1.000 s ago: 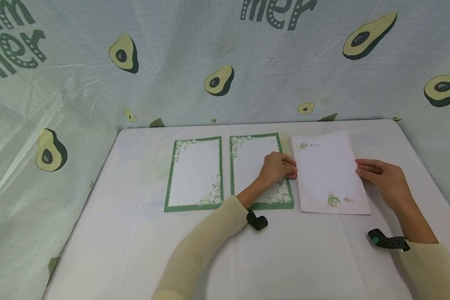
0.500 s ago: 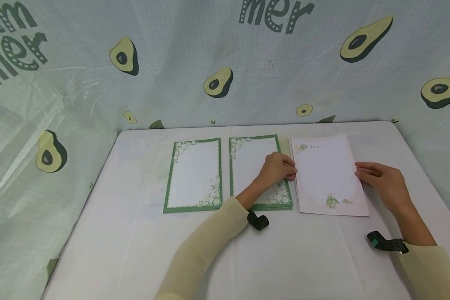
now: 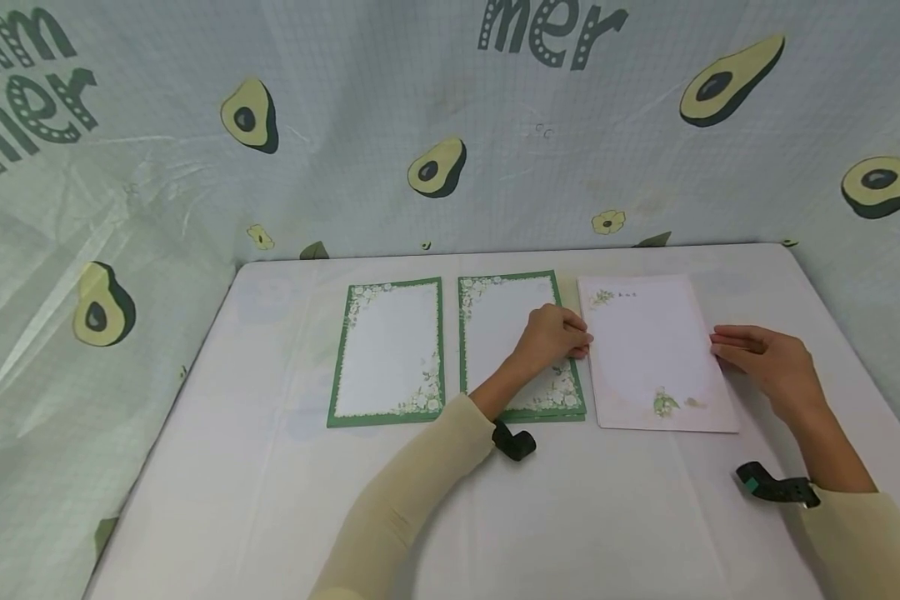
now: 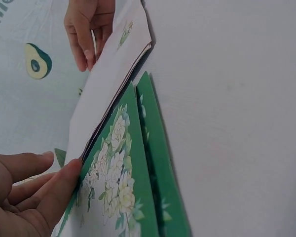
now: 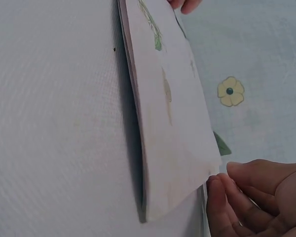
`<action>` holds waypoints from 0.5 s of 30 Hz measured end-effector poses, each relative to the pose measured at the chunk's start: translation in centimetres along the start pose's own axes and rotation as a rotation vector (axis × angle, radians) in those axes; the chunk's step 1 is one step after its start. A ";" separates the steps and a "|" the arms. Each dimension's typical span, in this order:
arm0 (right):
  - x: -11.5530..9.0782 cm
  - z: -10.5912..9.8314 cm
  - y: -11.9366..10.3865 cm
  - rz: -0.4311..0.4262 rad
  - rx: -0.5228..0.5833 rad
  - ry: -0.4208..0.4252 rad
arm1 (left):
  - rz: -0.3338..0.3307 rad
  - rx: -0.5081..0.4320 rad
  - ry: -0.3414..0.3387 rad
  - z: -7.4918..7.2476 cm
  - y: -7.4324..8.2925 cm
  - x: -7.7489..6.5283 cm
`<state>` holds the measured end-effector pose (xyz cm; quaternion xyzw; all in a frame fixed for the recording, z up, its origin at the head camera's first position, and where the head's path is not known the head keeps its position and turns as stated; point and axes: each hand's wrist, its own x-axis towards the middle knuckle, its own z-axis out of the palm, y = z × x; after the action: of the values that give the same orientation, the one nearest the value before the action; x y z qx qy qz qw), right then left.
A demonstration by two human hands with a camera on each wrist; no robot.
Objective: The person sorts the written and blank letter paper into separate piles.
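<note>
Head view shows a pale pink paper stack (image 3: 652, 354) lying flat on the table, taking its centre as the middle of the dial. Small green sprigs are printed on its top sheet, one between ten and eleven o'clock, another near six. At nine o'clock the left hand (image 3: 551, 337) has its fingertips against the stack's long edge, its fingers fairly straight, with a gap between thumb and forefinger. At three o'clock the right hand (image 3: 776, 367) touches the opposite edge, its fingers extended and its thumb set narrowly apart from them. Under the left hand lies a green-bordered stack (image 3: 495, 333), its sheets slightly offset at the bottom; whether the hand touches it I cannot tell. Farther toward nine o'clock is another green-bordered sheet (image 3: 390, 350). All rest on the white table (image 3: 607, 517); an avocado-print backdrop (image 3: 330, 50) hangs at twelve.
</note>
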<state>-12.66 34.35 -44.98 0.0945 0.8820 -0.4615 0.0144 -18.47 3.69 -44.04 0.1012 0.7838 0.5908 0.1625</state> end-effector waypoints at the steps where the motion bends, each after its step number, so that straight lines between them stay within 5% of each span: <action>1: -0.1 -0.1 0.0 -0.002 -0.013 0.004 | 0.006 0.009 -0.002 -0.1 0.0 0.0; 7: -0.5 -0.1 -0.6 -0.057 -0.032 0.017 | 0.102 0.143 -0.002 -1.9 0.1 -0.7; 15: -0.6 1.1 -2.4 -0.164 -0.103 -0.069 | 0.177 0.333 -0.033 -6.8 -0.4 -2.5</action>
<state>-12.52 32.03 -43.59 0.0049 0.9082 -0.4183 0.0117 -18.65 -3.33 -42.37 0.2049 0.8560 0.4632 0.1039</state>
